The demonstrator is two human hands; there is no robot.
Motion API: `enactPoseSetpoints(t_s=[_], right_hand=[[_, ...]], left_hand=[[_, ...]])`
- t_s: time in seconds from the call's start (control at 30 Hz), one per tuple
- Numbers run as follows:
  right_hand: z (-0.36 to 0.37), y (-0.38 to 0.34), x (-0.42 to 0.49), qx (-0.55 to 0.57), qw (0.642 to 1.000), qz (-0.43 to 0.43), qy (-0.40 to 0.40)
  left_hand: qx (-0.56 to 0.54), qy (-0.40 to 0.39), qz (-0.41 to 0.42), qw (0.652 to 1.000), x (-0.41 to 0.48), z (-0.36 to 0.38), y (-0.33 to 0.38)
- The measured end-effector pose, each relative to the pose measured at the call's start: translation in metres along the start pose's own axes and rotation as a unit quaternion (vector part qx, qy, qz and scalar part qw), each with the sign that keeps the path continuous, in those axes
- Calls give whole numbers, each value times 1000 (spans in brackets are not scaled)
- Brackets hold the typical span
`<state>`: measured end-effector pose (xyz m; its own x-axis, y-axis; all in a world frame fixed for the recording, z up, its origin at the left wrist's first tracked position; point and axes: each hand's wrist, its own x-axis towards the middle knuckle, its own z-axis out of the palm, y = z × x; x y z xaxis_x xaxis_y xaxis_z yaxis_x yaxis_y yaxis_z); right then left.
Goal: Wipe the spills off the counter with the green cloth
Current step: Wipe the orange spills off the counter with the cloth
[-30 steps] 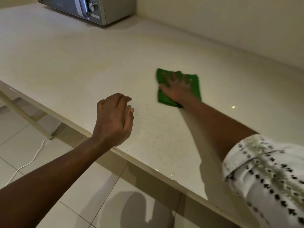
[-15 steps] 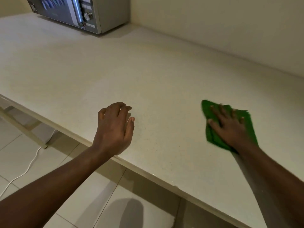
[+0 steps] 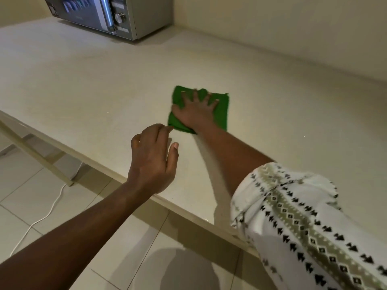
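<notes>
A folded green cloth (image 3: 222,108) lies flat on the pale speckled counter (image 3: 94,84), near its middle. My right hand (image 3: 195,114) presses down on the cloth with fingers spread, covering most of its centre. My left hand (image 3: 154,158) hovers just above the counter near the front edge, fingers loosely curled and apart, holding nothing; its fingertips are close to the cloth's near left corner. No spill stands out on the surface.
A silver microwave (image 3: 117,15) stands at the back left against the wall. The counter's front edge (image 3: 88,162) runs diagonally, with tiled floor and a white cable (image 3: 41,218) below. A wall bounds the counter at the back.
My right hand has slid the cloth back to the left and farther from me, after a sweep to the right. The left hand stays near the front edge.
</notes>
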<state>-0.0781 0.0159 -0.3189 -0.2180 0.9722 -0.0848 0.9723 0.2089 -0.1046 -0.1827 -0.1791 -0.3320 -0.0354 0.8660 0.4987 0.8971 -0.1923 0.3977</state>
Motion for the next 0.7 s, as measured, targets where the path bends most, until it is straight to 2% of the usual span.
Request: enactPoseSetpoints(t_s=[0.13, 0.27, 0.37, 0.47, 0.6, 0.7], right_hand=[[15, -28, -55, -25, 996, -81, -2], [16, 12, -111, 2, 994, -112, 10], [4, 80, -140, 23, 999, -45, 13], [-3, 166, -177, 23, 997, 64, 28], [-5, 260, -259, 32, 976, 210, 53], [-2, 285, -325, 34, 950, 302, 65]], left_hand=[[-19, 27, 2, 999, -1, -1, -1], [-9, 13, 9, 1000, -2, -2, 2], [4, -23, 11, 1000, -2, -4, 6], [4, -48, 16, 999, -2, -6, 7], [15, -56, 31, 998, -3, -7, 7], [23, -56, 54, 997, -4, -3, 4]])
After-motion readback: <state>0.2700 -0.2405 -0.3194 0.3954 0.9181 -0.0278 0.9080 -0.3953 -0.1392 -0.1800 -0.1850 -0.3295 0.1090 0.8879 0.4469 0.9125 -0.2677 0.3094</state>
